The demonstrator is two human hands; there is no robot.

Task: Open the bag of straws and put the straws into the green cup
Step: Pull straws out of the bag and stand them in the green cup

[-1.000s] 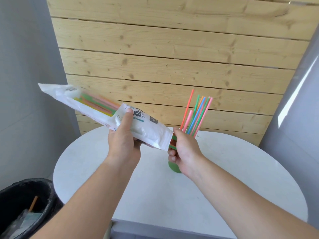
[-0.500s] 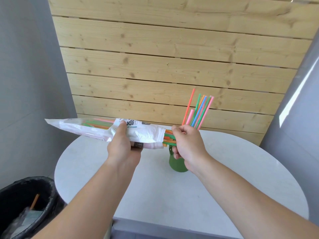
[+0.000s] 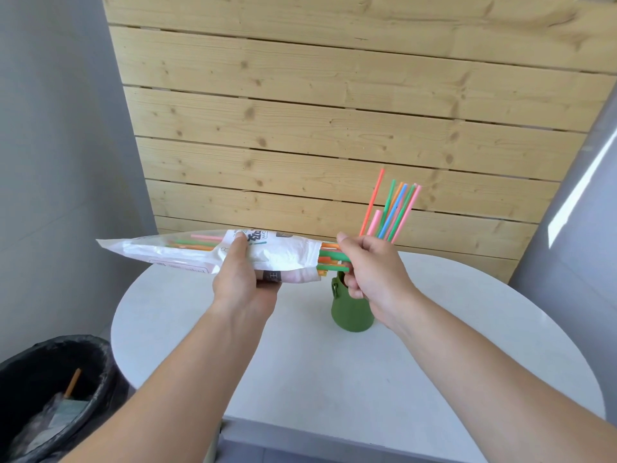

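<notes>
My left hand (image 3: 245, 282) grips the white plastic bag of straws (image 3: 187, 252), held level above the table with its open mouth facing right. Green and orange straw ends (image 3: 330, 260) stick out of that mouth, and my right hand (image 3: 370, 265) pinches them. The green cup (image 3: 350, 312) stands on the table just below my right hand, partly hidden by it. Several coloured straws (image 3: 394, 208) stand upright in the cup, fanning up past my fingers.
A round white table (image 3: 300, 362) carries the cup. A black bin (image 3: 50, 389) lined with a bag and holding rubbish sits at the lower left. A wooden slat wall (image 3: 334, 111) rises behind the table, grey walls on both sides.
The bag has swung down from a tilt to level. My right hand left the cup and took hold of the straw ends at the bag's mouth.
</notes>
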